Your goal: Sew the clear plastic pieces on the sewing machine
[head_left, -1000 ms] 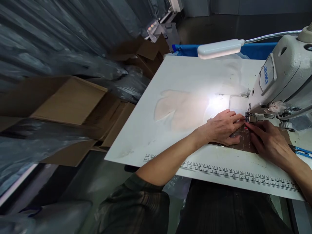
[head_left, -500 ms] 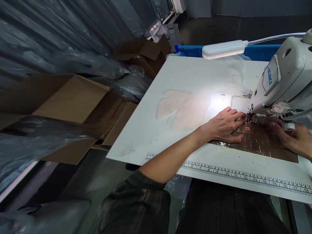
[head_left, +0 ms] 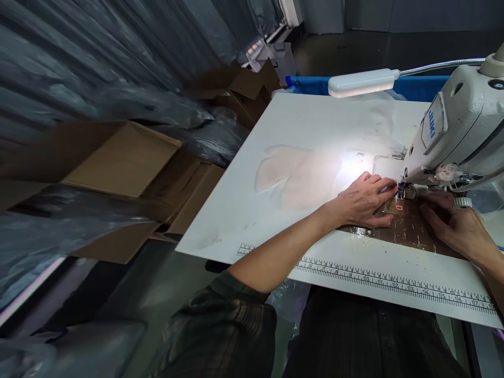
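Observation:
My left hand [head_left: 364,202] lies flat with fingers stretched out on a brown glossy sheet [head_left: 409,228], its fingertips close to the presser foot [head_left: 403,191] of a white sewing machine [head_left: 457,131]. My right hand [head_left: 452,223] rests on the same sheet to the right of the needle, fingers extended toward it. A small tan label with a red mark [head_left: 397,208] sits under the foot between both hands. Pale pink sheer fabric [head_left: 295,176] lies to the left on the white table [head_left: 275,126].
A white lamp [head_left: 360,83] on a flexible neck lights the needle area. A printed ruler [head_left: 394,286] runs along the table's near edge. Cardboard boxes [head_left: 118,163] and plastic-wrapped bundles [head_left: 98,63] stand to the left. A blue bin edge [head_left: 413,85] shows behind the table.
My right hand drew back to the right of the machine half a second ago and has returned toward the needle. My left hand has stayed in place on the sheet.

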The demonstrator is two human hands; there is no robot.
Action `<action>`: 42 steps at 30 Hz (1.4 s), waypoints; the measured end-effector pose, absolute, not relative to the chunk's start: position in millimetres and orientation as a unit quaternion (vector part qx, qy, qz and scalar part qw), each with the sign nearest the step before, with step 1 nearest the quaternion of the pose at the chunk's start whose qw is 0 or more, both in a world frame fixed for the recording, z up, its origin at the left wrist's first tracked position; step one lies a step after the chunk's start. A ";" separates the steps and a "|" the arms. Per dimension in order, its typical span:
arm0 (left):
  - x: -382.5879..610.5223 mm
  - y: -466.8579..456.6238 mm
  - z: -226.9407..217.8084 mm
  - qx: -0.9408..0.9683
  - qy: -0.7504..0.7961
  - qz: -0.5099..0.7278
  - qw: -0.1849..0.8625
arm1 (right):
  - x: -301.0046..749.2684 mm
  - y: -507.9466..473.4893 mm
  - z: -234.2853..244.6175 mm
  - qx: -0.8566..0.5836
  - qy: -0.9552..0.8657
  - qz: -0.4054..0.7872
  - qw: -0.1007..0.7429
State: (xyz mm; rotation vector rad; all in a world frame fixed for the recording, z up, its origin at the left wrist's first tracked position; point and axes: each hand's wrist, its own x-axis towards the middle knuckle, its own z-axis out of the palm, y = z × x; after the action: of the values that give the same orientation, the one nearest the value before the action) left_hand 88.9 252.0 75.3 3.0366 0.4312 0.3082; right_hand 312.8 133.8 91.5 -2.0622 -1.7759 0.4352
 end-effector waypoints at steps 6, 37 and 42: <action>89.1 251.9 72.6 0.975 0.164 0.126 0.086 | 316.6 136.2 82.7 -0.726 -0.635 0.142 0.223; 93.1 253.9 73.6 0.964 0.213 0.140 0.080 | 323.7 135.0 53.5 -0.653 -0.717 0.026 0.242; 113.1 305.0 93.6 0.965 0.237 0.109 0.032 | 323.4 135.6 37.7 -0.648 -0.719 -0.013 0.251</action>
State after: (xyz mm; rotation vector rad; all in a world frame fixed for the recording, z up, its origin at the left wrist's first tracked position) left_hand 113.1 305.0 93.6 2.9710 0.7309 0.3363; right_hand 323.4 135.6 37.7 -1.7617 -1.9571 -0.0358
